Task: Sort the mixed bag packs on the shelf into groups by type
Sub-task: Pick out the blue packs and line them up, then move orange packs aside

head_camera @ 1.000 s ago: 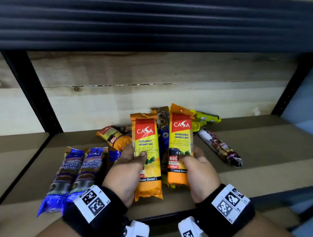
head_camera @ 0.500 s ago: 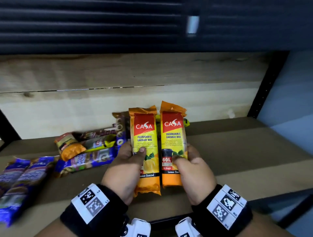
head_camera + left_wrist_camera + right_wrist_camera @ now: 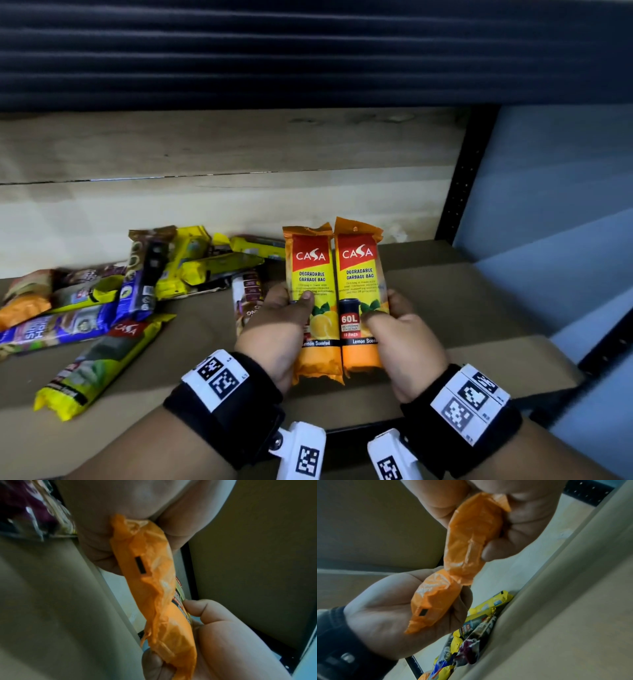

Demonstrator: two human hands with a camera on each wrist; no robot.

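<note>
You hold two orange packs [image 3: 317, 301] [image 3: 359, 294], each with a red panel lettered in white, a yellow middle with dark print and lemons with green leaves. The right one carries a black roll picture and a red "60L" patch. On the brown shelf [image 3: 479, 308] to the left lies a yellow pack [image 3: 99, 363] with a red corner, a blue-purple pack [image 3: 51, 330], and further yellow packs [image 3: 205, 267] near the pale wooden back wall [image 3: 205, 150]. Your wristbands [image 3: 222, 407] are black with white tags bearing black square codes.
</note>
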